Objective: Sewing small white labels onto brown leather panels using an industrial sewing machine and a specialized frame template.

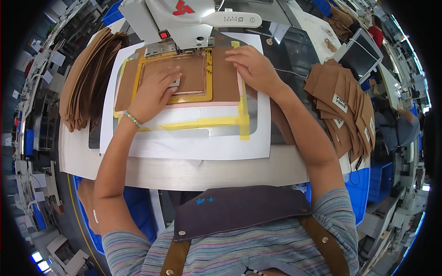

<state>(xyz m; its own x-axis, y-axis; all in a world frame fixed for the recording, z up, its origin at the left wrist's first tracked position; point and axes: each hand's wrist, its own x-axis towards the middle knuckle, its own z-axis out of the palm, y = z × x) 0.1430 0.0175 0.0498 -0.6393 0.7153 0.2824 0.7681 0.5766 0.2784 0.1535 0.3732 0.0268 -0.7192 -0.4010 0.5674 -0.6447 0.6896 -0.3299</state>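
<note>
A brown panel (225,83) lies on a white sheet (193,147) under the head of a sewing machine (189,30). On the panel rests a yellow rectangular frame (209,76) with dark handwritten marks. My left hand (154,92) lies over the frame's left part, fingers stretched out flat. Beside its fingers a small white label (176,83) shows, partly hidden by the hand. At the panel's right edge is my right hand (255,69), fingers pointing left and thumb apart, holding nothing visible. Yellow tape strips (198,123) run along the sheet.
Brown pieces hang in a thick stack (87,78) at the left. Brown pieces with white labels (340,101) are fanned out at the right, near a tilted dark screen (361,53). Blue bins (361,188) stand below the table's edge (207,177). Another person (400,129) is far right.
</note>
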